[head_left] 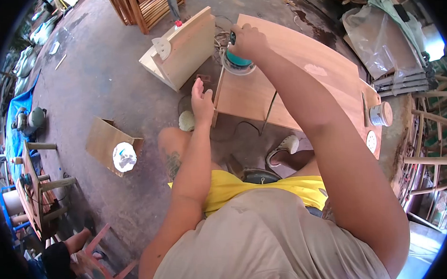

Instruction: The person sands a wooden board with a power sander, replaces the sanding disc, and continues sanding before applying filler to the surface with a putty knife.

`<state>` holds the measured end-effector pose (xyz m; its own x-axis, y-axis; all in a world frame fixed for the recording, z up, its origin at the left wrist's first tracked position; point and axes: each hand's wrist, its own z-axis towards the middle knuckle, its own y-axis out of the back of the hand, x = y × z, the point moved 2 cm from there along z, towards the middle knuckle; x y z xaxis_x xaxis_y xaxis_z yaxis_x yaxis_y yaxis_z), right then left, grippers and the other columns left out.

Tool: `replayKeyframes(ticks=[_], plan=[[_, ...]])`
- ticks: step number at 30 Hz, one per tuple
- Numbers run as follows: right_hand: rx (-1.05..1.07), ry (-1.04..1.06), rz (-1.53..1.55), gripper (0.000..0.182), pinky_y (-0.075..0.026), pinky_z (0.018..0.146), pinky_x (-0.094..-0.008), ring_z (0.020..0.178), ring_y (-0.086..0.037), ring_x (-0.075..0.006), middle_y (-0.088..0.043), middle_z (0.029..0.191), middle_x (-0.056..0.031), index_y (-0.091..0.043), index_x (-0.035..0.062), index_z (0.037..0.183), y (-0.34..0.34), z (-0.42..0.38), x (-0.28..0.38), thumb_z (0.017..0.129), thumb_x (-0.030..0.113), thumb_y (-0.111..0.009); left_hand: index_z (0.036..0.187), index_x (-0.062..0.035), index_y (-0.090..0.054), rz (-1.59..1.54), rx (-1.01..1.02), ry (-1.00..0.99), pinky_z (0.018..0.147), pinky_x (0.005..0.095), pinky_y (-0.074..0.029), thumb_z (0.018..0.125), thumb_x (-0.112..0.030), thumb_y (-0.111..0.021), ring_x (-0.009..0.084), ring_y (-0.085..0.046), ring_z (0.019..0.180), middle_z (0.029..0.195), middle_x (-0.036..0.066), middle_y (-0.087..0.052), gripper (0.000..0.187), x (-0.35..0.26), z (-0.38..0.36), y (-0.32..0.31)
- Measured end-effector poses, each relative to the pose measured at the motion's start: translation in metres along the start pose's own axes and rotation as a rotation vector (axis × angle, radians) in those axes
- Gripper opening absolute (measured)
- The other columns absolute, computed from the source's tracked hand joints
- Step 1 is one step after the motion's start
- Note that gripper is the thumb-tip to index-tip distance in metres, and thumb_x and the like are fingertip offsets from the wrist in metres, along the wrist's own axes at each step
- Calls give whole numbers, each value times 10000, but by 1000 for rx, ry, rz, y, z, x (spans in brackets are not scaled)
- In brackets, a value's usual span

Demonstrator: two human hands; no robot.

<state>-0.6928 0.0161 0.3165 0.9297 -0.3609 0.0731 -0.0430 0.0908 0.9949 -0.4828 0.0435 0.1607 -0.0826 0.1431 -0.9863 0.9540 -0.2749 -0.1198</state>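
Note:
My right hand [251,41] is wrapped round the top of a green electric sander [237,58], which has a clear skirt round its base. The sander rests at the far left corner of a reddish wooden panel [291,80]. A pale patch [315,70] shows on the panel's surface, and a dark cord hangs over its near edge. My left hand [202,104] is held in the air just left of the panel, fingers stretched out, with nothing in it. Beyond it stands a pale wooden box-like piece [191,50] with a perforated sanding disc [162,48] on it.
A jar [381,114] and another perforated disc [371,141] lie at the panel's right end. On the floor to the left, a folded cardboard piece [106,140] has a crumpled white item [124,157] on it. Someone's leg [77,241] shows at lower left beside a pink stool [105,269].

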Motion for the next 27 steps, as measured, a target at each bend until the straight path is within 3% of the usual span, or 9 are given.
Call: replayKeyframes(ticks=[6,10,12,13,14,17,18,20,27], plan=[[11,-21,-1,554,-530,938,-491,1134,-615,-379,-600,1231,-166,-589,206,1319,2,0,-2,802,374,-692,1494,19,-395,-38,20,-15,1178,405,-326,945,-107,-605,315,-405,1438,1518,217,-445,601,8,8,-4],[58,57,29,572,-528,917,-491,1126,-620,-368,-628,1193,-160,-571,212,1330,1,-32,11,805,389,-715,1493,55,-379,208,106,-199,1185,405,-304,924,-220,-688,324,-417,1420,1508,244,-438,704,-8,-2,-17],[85,93,28,586,-529,908,-484,1124,-627,-359,-659,1164,-154,-554,217,1343,5,-48,20,817,405,-732,1490,62,-373,315,239,-417,1175,420,-317,860,-315,-771,344,-419,1411,1502,251,-436,835,-25,-13,-26],[85,106,36,574,-532,895,-491,1097,-620,-361,-632,1154,-149,-580,221,1318,7,-59,25,788,374,-735,1488,71,-360,160,281,-394,1173,436,-315,787,-398,-836,371,-403,1415,1501,261,-424,968,-21,-13,-34],[93,113,48,564,-535,882,-498,1070,-613,-364,-606,1144,-144,-606,225,1294,7,-71,28,758,344,-737,1488,71,-360,168,280,-398,1173,436,-315,787,-398,-836,371,-403,1415,1501,261,-424,968,-18,-14,-34],[90,113,94,550,-540,872,-492,1070,-610,-363,-602,1136,-128,-612,243,1277,1,-89,34,754,341,-754,1509,65,-321,414,148,-432,1161,444,-340,715,-420,-882,382,-409,1406,1504,270,-406,1087,-20,-19,-30],[103,109,109,539,-541,868,-492,1069,-610,-365,-601,1138,-126,-612,247,1271,-1,-94,34,759,338,-754,1509,65,-321,414,152,-427,1161,444,-340,715,-420,-882,382,-409,1406,1504,270,-406,1087,-22,-21,-30],[56,128,112,525,-542,866,-490,1064,-611,-368,-602,1133,-126,-612,244,1264,-3,-98,34,765,334,-749,1521,81,-287,324,197,-355,1202,455,-268,700,-574,-859,392,-287,1485,1548,279,-349,1196,-22,-24,-31],[-1,40,57,481,-544,892,-479,1125,-607,-367,-600,1205,-148,-592,239,1282,-12,-48,25,837,381,-701,1536,80,-260,393,177,-333,1205,440,-262,672,-664,-825,372,-271,1499,1587,281,-295,1273,-8,-31,-21]])
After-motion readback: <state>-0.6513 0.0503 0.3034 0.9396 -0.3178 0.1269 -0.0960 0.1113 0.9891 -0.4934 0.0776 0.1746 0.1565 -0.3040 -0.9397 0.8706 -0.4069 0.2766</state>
